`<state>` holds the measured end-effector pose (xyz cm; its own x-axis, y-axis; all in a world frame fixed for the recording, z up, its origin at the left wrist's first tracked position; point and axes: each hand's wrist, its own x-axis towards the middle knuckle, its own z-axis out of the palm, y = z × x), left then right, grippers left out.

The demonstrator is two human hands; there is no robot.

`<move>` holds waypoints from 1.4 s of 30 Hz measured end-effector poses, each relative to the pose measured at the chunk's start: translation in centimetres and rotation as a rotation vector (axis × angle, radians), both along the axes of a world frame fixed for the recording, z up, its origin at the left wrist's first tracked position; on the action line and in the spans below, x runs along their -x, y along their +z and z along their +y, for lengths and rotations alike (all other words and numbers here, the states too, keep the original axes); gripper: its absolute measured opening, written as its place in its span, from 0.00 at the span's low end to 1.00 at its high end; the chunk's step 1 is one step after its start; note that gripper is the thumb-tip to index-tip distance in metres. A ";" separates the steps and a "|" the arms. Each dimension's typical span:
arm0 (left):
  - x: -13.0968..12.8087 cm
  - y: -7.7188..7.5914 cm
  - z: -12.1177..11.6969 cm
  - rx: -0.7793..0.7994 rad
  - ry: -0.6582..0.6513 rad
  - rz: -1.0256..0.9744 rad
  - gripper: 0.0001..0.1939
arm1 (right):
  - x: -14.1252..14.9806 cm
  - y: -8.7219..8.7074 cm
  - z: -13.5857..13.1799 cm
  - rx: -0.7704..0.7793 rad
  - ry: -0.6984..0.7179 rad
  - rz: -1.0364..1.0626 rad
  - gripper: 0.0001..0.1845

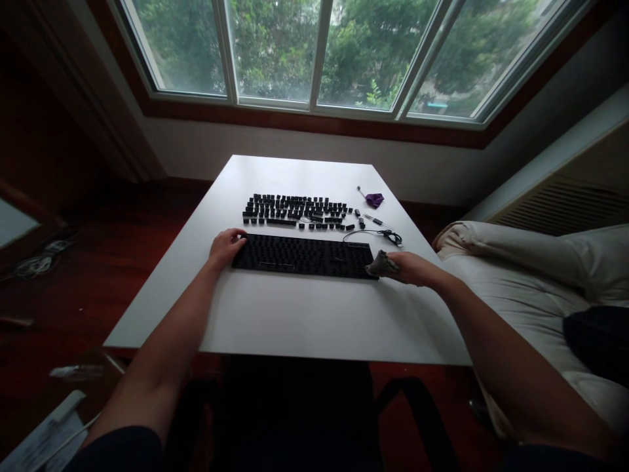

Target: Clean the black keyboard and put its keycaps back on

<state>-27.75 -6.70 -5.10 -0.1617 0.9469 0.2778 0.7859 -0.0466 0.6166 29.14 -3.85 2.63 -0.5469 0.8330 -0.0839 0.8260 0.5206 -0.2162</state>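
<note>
A black keyboard (304, 254) with its keycaps off lies on the white table (295, 314). At its left end, my left hand (228, 248) grips the upper corner, thumb and fingers around the edge. My right hand (410, 267) is closed on a crumpled grey cloth (382, 263), which touches the keyboard's right end. Behind the keyboard stand rows of loose black keycaps (295, 208). A dark cable (392, 237) lies coiled past the keyboard's upper right corner.
Right of the keycaps lie a purple cloth (374, 200), a thin-handled tool (373, 219) and a small stick-like brush (361, 191). A cream sofa (511, 275) stands against the table's right side. Windows (314, 52) rise beyond the table.
</note>
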 end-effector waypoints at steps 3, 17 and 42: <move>-0.1 0.0 0.0 -0.005 0.013 0.004 0.17 | 1.0 0.7 0.2 0.032 0.065 -0.037 0.05; -0.6 0.6 -0.5 -0.030 0.003 0.056 0.16 | 10.0 0.1 -1.4 -0.089 0.174 0.001 0.09; -0.4 0.0 -0.3 -0.040 0.016 0.089 0.15 | 8.2 0.4 -1.2 -0.058 0.148 -0.042 0.08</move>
<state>-27.31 -6.97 -5.13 -0.1494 0.9322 0.3296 0.8383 -0.0574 0.5422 20.96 -5.03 3.05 -0.6610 0.7477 -0.0631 0.7471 0.6479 -0.1490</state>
